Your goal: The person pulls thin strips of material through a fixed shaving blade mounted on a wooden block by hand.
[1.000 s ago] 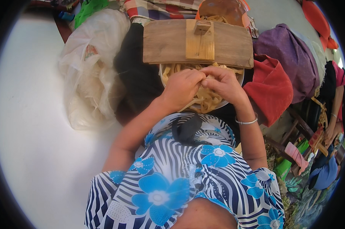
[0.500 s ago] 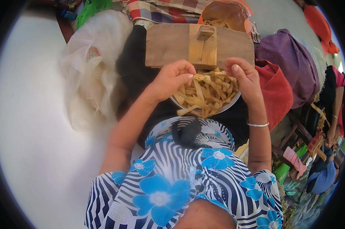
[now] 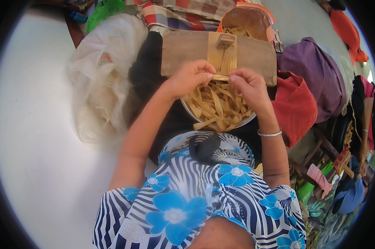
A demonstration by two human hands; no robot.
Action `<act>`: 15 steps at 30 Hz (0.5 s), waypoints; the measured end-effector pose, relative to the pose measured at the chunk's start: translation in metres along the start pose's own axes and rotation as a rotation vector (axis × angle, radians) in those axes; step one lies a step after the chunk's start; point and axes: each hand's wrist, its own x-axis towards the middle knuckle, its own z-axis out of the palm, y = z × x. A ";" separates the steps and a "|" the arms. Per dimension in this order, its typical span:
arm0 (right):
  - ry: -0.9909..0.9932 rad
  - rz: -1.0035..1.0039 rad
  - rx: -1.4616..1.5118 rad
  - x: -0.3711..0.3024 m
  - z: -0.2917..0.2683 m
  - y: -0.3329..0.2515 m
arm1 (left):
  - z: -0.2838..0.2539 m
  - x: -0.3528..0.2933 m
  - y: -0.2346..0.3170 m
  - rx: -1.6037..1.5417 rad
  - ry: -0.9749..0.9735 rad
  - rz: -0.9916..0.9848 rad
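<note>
A short tan strip (image 3: 220,77) of dried plant-like material is stretched level between my two hands. My left hand (image 3: 189,79) pinches its left end, and my right hand (image 3: 250,87) pinches the other end. Below them, a pale-rimmed bowl (image 3: 249,120) sits at my lap, heaped with similar flat tan strips (image 3: 216,106). Just beyond my fingers lies a wooden board (image 3: 183,54). A lighter wood piece (image 3: 222,58) crosses its middle, with a small wooden block (image 3: 225,40) and a thin dark line or spike on it.
An orange-rimmed container (image 3: 254,20) behind the board holds more strips. A cloudy plastic bag (image 3: 108,79) stands left. Red cloth (image 3: 294,108) and a purple bundle (image 3: 314,79) lie right. Another person's arm (image 3: 366,128) shows at far right, near a dark wooden frame (image 3: 326,145).
My hands have come closer together, the right one moving left. The strip now spans both hands level above the bowl; before, my right hand was farther from my left.
</note>
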 end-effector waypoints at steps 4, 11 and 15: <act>0.135 -0.086 -0.106 0.017 0.001 0.001 | -0.013 0.017 -0.002 0.074 0.113 -0.017; 0.263 -0.202 -0.249 0.037 -0.007 0.025 | -0.007 0.040 -0.010 0.136 0.237 0.067; 0.299 -0.334 -0.549 0.044 -0.008 0.042 | -0.006 0.049 -0.015 0.437 0.332 0.080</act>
